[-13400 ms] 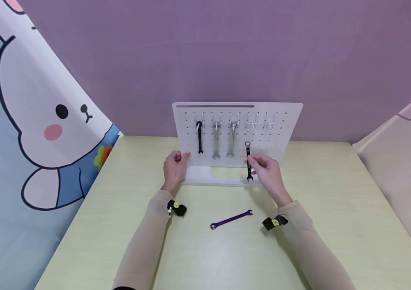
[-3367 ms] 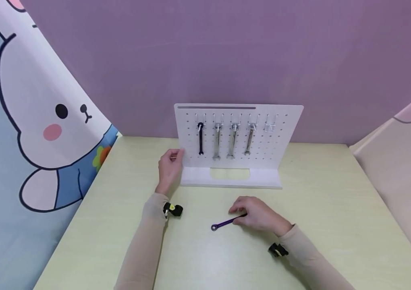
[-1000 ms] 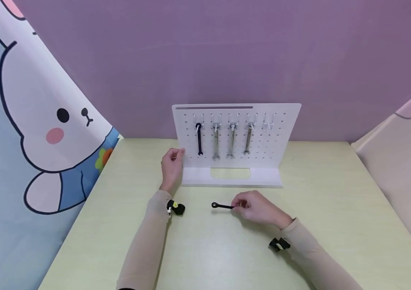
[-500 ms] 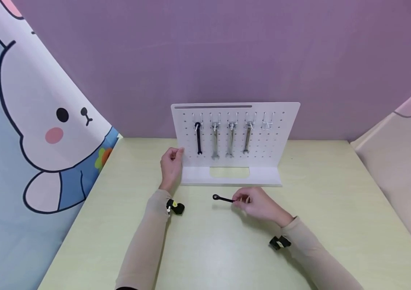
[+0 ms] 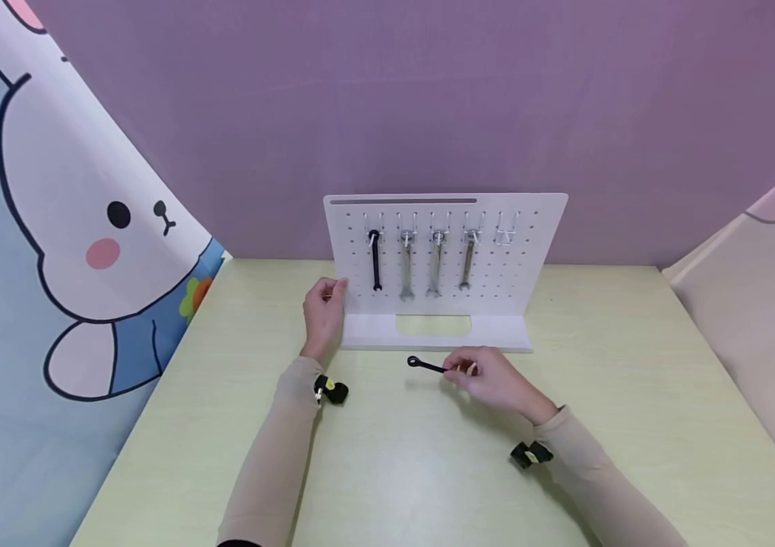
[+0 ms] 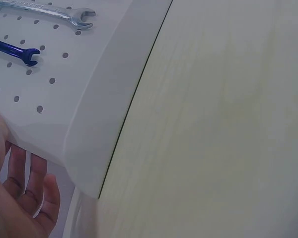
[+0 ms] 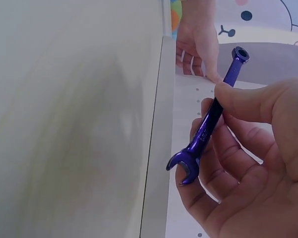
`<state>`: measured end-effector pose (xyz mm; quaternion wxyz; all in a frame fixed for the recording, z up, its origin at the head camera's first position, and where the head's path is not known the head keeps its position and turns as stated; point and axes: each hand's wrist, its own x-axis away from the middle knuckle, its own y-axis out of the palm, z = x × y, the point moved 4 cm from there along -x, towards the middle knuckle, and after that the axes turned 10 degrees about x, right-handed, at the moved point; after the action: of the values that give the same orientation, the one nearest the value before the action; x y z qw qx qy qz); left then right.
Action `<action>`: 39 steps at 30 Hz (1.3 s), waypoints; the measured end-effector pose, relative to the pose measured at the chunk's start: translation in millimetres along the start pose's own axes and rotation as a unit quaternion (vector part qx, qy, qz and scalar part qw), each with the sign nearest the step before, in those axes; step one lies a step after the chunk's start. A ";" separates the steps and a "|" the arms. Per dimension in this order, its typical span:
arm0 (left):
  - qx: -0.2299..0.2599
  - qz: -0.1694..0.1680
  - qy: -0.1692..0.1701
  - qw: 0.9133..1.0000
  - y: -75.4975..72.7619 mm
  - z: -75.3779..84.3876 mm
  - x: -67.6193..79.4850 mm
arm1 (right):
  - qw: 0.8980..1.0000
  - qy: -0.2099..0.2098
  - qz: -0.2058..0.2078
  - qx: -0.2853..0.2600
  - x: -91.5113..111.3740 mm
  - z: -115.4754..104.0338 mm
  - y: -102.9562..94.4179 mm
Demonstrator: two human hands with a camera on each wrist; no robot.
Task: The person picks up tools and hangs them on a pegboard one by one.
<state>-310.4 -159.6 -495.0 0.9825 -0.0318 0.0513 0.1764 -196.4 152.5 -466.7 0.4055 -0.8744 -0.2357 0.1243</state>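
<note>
My right hand pinches a purple combination wrench between thumb and fingers, just above the table in front of the white pegboard. In the head view the wrench's ring end points left; in the right wrist view its open end shows near my fingertips. My left hand grips the pegboard's left edge, thumb on the front face and fingers behind it. On the board hang a dark blue wrench at the far left and three silvery wrenches, one of them this wrench at the right.
Right of the hanging wrenches, a wire hook carries nothing. The pegboard's flat base rests on the pale wooden table. A purple backdrop rises behind, with a rabbit-print cloth on the left.
After the fourth wrench was hung, my right hand took the purple wrench from the table. Over the last second it has drifted slightly toward the board. My left hand stays at the edge.
</note>
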 end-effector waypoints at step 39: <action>0.000 0.007 -0.004 1.000 1.1 -2.3 -1.8 | 0.994 0.057 0.092 -0.030 0.7 7.0 -34.1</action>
<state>-312.6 -159.4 -497.1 0.9813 -0.0305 0.0480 0.1837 -209.3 176.5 -445.0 0.3786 -0.9098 -0.1346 0.1042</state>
